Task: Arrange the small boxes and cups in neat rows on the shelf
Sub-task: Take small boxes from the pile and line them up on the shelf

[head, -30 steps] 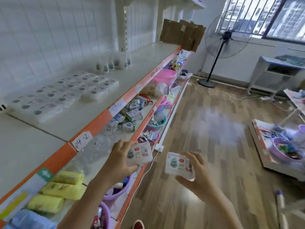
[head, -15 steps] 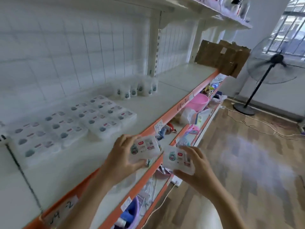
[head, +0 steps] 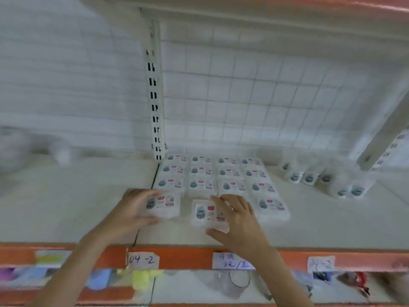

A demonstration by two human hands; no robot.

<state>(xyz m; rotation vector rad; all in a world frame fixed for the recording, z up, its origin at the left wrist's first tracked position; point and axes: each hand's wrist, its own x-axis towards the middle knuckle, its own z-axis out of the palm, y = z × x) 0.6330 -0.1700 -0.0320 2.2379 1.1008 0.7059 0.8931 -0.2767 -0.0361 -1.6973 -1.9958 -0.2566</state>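
Note:
Small white boxes with teal and red labels lie in rows on the white shelf, against the tiled back wall. My left hand grips one such box at the front left corner of the rows. Just to its right, my right hand holds a second box down at the shelf surface in the front row. Several small white cups stand in a slanted line to the right of the boxes.
A slotted white upright rises behind the boxes. The shelf's orange front edge carries paper labels, one reading 04-2. Below it sit clear cups and coloured items. A white bracket slants at the right.
Both hands carried their boxes up from in front of the shelf edge onto the shelf, to the front of the box rows. My view turned to face the shelf.

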